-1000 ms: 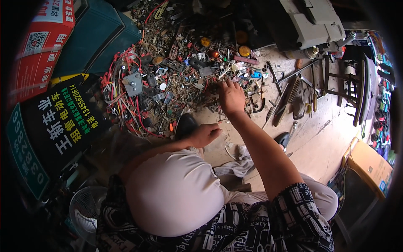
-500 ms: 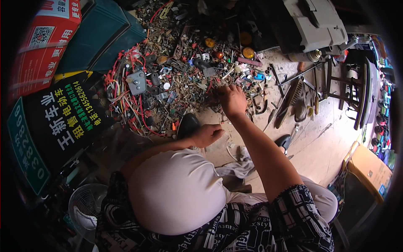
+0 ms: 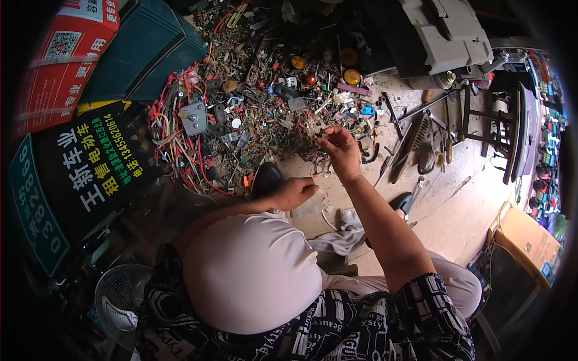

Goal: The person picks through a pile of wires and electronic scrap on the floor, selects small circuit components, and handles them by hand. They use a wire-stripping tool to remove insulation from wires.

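now; right hand point(image 3: 344, 156) half-curled, grip unclear; left hand point(image 3: 294, 194) curled in; parts heap point(image 3: 265, 129) ahead; brush point(image 3: 414, 150) rightward

Pale floor point(image 3: 453, 195): heap of small parts point(image 3: 271, 123), tangled wires point(image 3: 161, 129), grey rag point(image 3: 343, 236), apparently brush point(image 3: 415, 142).

The person wears a loose black shirt point(image 3: 337, 325) printed all over with whitish lettering and blocky shapes, below the hands. Its wide short sleeve point(image 3: 430, 307) on the right carries the same print and leaves the forearm bare down to the right hand point(image 3: 342, 150). Plain, pale cream trousers point(image 3: 253, 271) crease into soft folds just below the left hand point(image 3: 295, 192). A smooth, dark, round-toed shoe point(image 3: 267, 178) shows just beyond that hand.
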Tool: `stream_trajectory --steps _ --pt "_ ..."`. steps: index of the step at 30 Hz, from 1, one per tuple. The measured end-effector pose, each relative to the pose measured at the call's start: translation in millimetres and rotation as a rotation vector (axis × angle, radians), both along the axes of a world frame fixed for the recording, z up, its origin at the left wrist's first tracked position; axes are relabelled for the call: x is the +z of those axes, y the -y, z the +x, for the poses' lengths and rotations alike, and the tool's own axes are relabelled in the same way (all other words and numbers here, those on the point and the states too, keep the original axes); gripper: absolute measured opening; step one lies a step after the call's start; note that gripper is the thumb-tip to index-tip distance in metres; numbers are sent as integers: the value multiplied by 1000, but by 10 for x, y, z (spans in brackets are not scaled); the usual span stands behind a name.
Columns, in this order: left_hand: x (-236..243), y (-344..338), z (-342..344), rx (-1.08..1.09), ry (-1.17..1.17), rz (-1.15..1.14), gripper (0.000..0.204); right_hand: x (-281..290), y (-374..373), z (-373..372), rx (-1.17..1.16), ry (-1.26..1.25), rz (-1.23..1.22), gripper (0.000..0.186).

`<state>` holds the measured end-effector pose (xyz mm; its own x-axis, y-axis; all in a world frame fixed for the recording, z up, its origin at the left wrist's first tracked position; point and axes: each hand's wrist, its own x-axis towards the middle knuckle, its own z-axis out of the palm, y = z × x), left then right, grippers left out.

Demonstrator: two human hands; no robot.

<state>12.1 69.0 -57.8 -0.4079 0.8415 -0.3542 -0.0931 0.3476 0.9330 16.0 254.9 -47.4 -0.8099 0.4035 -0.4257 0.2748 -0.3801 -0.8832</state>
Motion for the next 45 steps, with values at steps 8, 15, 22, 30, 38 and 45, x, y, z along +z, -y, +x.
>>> stream_trajectory --steps 8,15,22,30,38,45 --pt "-27 1 11 18 5 13 19 33 6 9 -18 19 -34 24" --pt "-86 -2 36 34 9 6 20 14 1 8 -10 44 -12 22" --pt "-4 -3 -27 80 270 -89 25 52 48 55 112 164 150 14" --pt "-38 55 -18 3 62 -36 25 106 -12 -312 251 207 608 27" --pt "89 3 -76 9 70 17 21 109 -3 -1181 469 152 1247 71" --pt "-6 -1 -14 5 59 43 20 55 212 -1036 646 264 1327 70"
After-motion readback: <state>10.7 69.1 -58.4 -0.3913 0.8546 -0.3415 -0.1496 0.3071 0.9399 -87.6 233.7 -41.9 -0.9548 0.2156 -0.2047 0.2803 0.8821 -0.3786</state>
